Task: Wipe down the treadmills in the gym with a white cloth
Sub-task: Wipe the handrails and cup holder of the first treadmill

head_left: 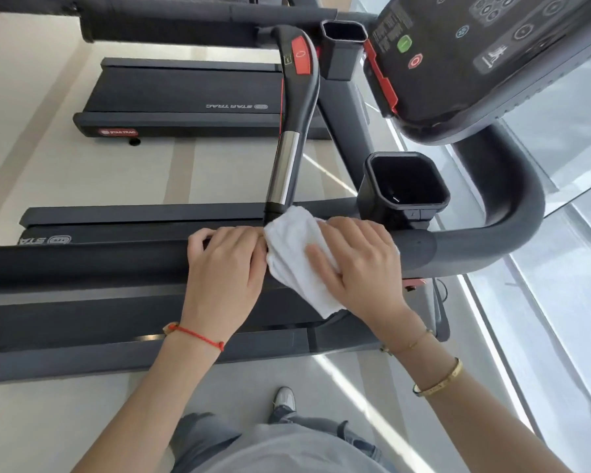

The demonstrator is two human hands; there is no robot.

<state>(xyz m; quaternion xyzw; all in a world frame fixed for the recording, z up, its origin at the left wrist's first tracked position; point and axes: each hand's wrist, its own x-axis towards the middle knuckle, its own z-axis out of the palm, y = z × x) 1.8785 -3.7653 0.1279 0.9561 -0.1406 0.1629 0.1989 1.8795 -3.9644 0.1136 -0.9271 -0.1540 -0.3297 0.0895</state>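
So there are 2 treadmills here – the near treadmill (82, 336) fills the lower half of the view with its dark deck running off to the left, and the far treadmill (185, 93) sits beyond it across a strip of pale floor (31, 165), its belt marked with a brand name. Top right is the console (475, 56) with a green and a red button, and a cup holder (405, 180) sits just below it. The padded handrail (82, 264) crosses from the left edge and curves up on the right toward the console. A heart-rate grip (287, 165) with a chrome section and a red patch angles down onto the rail. Right at that joint is the white cloth (294, 257), folded and draped over the rail – the right hand (355, 264) presses it down, fingers curled over it and around the rail. The left hand (226, 268) is just beside the cloth, touching its edge, fingers curled over the bare rail. Left wrist has a red string bracelet (198, 336), right wrist a gold bangle (439, 380). One shoe (285, 397) shows at the bottom.
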